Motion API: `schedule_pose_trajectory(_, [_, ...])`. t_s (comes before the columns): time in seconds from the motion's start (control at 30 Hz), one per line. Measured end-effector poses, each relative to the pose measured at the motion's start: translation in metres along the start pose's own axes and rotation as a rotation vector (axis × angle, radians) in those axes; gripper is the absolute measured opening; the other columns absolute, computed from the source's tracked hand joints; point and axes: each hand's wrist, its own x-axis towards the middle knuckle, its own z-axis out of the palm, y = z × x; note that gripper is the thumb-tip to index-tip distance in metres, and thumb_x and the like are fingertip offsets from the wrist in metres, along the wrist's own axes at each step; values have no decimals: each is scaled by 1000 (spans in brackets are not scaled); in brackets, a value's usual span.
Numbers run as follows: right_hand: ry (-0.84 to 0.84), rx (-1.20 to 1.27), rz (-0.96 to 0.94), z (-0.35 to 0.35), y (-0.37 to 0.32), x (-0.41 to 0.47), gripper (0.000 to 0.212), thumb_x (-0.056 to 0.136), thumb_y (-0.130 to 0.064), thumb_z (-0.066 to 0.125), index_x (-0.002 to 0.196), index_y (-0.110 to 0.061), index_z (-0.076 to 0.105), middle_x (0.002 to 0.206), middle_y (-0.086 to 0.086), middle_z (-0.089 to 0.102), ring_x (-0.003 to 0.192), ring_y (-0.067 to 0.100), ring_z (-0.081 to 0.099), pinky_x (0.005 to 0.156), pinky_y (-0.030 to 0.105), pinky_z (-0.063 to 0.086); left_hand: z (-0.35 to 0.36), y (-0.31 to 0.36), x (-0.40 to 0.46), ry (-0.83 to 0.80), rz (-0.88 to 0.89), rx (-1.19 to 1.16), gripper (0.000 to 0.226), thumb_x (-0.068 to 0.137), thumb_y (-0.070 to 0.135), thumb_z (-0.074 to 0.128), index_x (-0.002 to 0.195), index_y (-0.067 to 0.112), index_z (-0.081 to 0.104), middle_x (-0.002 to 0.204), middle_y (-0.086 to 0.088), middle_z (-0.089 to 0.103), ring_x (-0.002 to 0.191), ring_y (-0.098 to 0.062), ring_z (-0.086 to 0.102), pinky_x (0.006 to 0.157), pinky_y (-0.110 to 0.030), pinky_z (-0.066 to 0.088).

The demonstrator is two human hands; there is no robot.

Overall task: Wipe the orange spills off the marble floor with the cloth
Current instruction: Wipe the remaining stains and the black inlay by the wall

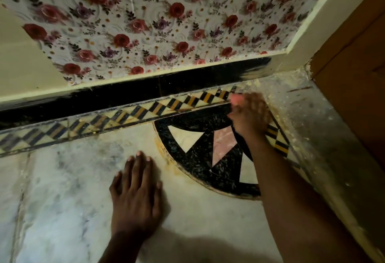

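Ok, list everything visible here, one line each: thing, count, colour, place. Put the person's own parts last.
Marble floor: one, pale grey-white, lower half of the view.
Round inlay: one, black with cream and pink wedges, centre right, partly under the right arm.
Orange spills: a thin streak along the inlay's left edge, more yellowish residue by the border.
Checked border strip: one, black, amber and cream, running along the wall.
Skirting: one, black, at the wall's foot.
Floral wall covering: one, white with red and purple roses, top.
Wooden panel: one, brown, right edge.
Cloth: too blurred to make out.
Left hand: flat on the floor, fingers spread.
Right hand: blurred, closed, at the border strip.
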Motion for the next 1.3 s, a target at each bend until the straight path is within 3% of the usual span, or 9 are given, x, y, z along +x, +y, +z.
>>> schedule_pose_trajectory(0.1, [41,110,434,0,9,0,73,109,-48,32,171,-20,6,180,6,-4,165,30,-10,132,54,-5,-1,0,0,-4,-12,-5,71,105,51,18,167,17,23,178,-4,6,164,-22,6,128,-50,13])
schedule_pose_trajectory(0.23, [-54,158,487,-4,-47,7,75,110,-50,25,170,-13,-1,178,13,-14,162,40,-19,129,62,-9,-1,1,0,-11,-12,-4,71,105,51,17,168,20,18,179,-2,2,165,-20,2,129,-51,12])
schedule_pose_trajectory(0.4, [-74,35,-286,33,-127,-86,75,111,-51,24,169,-12,-2,178,14,-10,163,37,-15,131,57,-7,-1,3,-1,-6,-40,-12,69,104,48,22,167,22,23,178,-1,5,165,-19,3,129,-50,12])
schedule_pose_trajectory(0.57, [-108,-50,-903,35,-90,-124,63,107,-48,19,167,-29,25,179,-2,14,166,21,6,133,49,4,0,-1,1,-6,-26,-3,68,104,48,26,167,21,26,178,0,7,164,-20,6,128,-49,13])
schedule_pose_trajectory(0.63, [-85,-120,-813,25,-61,-77,59,109,-44,21,167,-38,19,179,-2,8,165,23,4,131,53,3,-1,2,0,-4,-21,-6,69,104,49,24,168,23,21,178,0,5,164,-19,4,129,-47,9])
schedule_pose_trajectory(0.83, [117,40,58,2,57,-22,63,107,-54,16,167,-38,22,179,0,15,165,28,6,131,57,11,-3,5,1,-11,-43,-22,70,104,52,14,169,26,16,178,3,-3,164,-16,-4,129,-49,7])
schedule_pose_trajectory(1.03, [70,85,338,10,14,-72,62,110,-49,23,169,-30,16,180,2,4,165,34,-6,131,59,0,-1,0,3,-3,-21,-14,71,104,53,15,168,23,18,179,1,-1,165,-19,-1,129,-49,8])
schedule_pose_trajectory(1.2, [-2,-5,-246,30,-76,-93,62,112,-50,21,169,-31,6,179,2,-2,164,32,-13,132,58,-3,4,-3,0,6,7,2,70,105,52,20,167,21,22,178,-3,6,164,-23,5,127,-48,10])
schedule_pose_trajectory(1.3, [-7,14,-638,45,-76,-175,60,109,-48,26,167,-36,25,178,-4,16,166,25,4,132,55,12,3,-5,-1,13,7,4,71,104,52,19,167,19,23,178,-4,7,164,-24,7,127,-48,10])
